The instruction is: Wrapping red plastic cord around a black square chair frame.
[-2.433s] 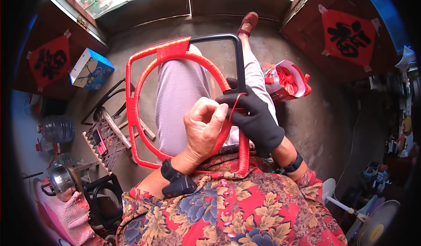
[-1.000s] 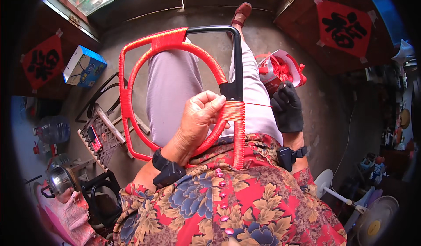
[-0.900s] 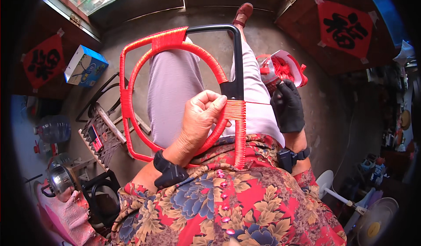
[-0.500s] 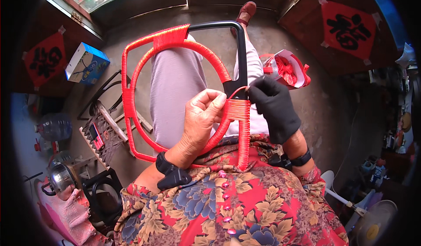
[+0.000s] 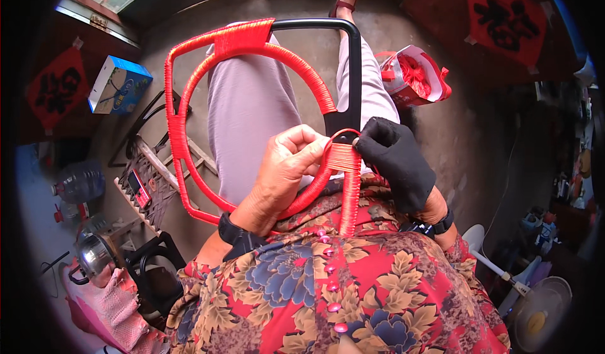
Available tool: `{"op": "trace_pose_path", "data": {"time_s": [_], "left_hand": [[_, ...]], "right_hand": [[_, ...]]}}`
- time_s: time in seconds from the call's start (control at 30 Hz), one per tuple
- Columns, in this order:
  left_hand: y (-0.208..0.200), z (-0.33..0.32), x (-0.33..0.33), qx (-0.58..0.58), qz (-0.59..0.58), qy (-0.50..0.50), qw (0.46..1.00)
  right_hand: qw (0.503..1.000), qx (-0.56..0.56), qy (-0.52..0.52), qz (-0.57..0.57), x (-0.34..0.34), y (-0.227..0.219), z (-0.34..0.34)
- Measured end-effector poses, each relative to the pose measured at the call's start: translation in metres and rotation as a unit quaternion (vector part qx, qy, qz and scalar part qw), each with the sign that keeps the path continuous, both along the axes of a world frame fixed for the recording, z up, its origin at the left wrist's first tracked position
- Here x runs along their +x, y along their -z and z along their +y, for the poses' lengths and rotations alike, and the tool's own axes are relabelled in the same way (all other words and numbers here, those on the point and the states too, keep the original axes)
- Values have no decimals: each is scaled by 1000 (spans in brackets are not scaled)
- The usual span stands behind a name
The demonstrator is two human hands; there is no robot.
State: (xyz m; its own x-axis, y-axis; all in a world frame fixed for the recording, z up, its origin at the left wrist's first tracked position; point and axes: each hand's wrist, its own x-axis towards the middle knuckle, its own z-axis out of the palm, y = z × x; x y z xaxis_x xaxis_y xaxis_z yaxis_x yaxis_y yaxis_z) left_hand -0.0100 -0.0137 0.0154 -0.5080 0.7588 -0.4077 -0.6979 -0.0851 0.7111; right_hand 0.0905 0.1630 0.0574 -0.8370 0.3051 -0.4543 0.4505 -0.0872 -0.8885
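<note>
A rounded square frame [image 5: 357, 70] with a ring inside rests across my lap. Most of it is wound in red cord, while the upper right corner shows bare black. My bare left hand [image 5: 291, 165] pinches a red cord [image 5: 344, 131] between thumb and forefinger, just left of the wound joint [image 5: 343, 157]. The cord arcs over the joint to my right hand [image 5: 398, 158], which wears a black glove with an exposed fingertip. Its fingers are closed at the cord's other side, against the frame's right bar.
A white and red bag [image 5: 413, 76] with red cord inside stands right of my leg. Left are a blue box [image 5: 120, 86], a low woven stool [image 5: 151, 177] with a red phone [image 5: 138, 189], a clear bottle [image 5: 80, 182] and a metal pot [image 5: 96, 256]. A white fan [image 5: 542, 316] stands lower right.
The cord loop over the joint is now drawn lower and closer to the frame. My gloved hand has come down slightly beside the joint. The whole view has shifted a little.
</note>
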Motion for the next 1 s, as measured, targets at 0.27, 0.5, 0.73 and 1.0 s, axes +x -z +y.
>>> {"op": "trace_pose_path", "data": {"time_s": [0.27,0.5,0.73,1.0], "left_hand": [[-11,14,5,36,-3,-66,997],[7,16,6,-56,97,-88,990],[3,19,-1,-46,-98,-38,993],[24,28,-7,-29,-174,211,961]], "right_hand": [[981,133,102,102,-11,-1,10],[904,364,-95,203,-30,-11,6],[889,352,-42,290,-20,-6,32],[984,13,-148,103,-21,36,20]]}}
